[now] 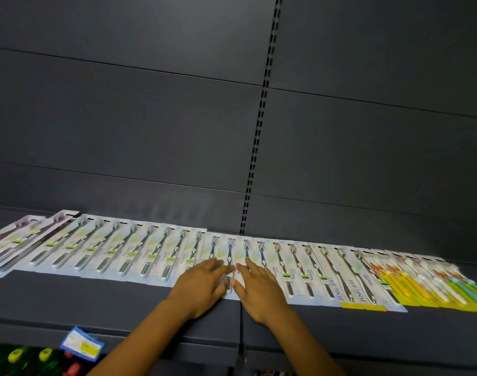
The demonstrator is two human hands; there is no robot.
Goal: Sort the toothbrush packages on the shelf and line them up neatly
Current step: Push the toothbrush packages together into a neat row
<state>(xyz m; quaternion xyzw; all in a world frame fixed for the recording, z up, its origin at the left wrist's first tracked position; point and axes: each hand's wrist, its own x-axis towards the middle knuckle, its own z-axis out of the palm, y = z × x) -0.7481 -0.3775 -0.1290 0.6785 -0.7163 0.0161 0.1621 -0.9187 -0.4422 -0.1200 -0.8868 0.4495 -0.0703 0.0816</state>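
Observation:
A long row of toothbrush packages lies flat on the dark grey shelf (123, 302), running from left to right. Dark green-handled ones (128, 253) fill the left part, blue-handled ones (229, 251) the middle, brown ones (294, 264) and two "JING BAI" packs (348, 278) further right, and yellow-backed children's packs (422, 280) at the far right. My left hand (202, 286) and my right hand (256, 289) rest side by side, fingers straight, flat on the blue-handled packages in the middle. The hands hide the lower halves of those packs.
A dark panelled back wall with a slotted upright (259, 126) rises behind the shelf. A blue and white price tag (82, 343) hangs on the shelf's front edge. Bottles with green and yellow labels (17, 359) stand below at the left.

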